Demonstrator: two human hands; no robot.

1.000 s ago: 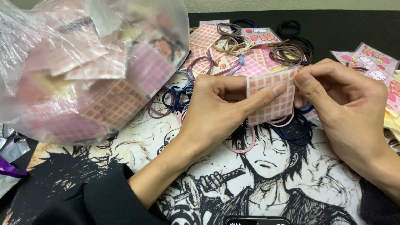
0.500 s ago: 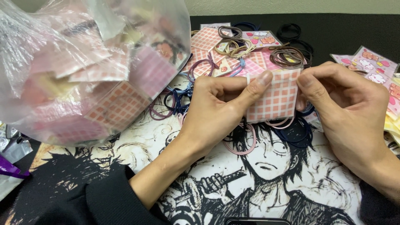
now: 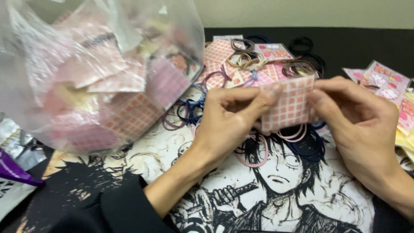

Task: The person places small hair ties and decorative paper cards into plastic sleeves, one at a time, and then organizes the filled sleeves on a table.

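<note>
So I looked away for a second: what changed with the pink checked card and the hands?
The left hand slid its thumb from the side up to the top corner of the pink checked paper card. The right hand kept pinching the other edge. The clear plastic bag of cards and loose hair ties stayed put.

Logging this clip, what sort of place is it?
Probably a home desk used for packing small goods: an illustrated desk mat, loose hair ties, and a clear bag of pink checked cards like the card both hands hold.

place: home craft desk | cues: comic-print mat [image 3: 276, 190], hair ties [image 3: 248, 58], bag of pink cards [image 3: 99, 82]
</note>
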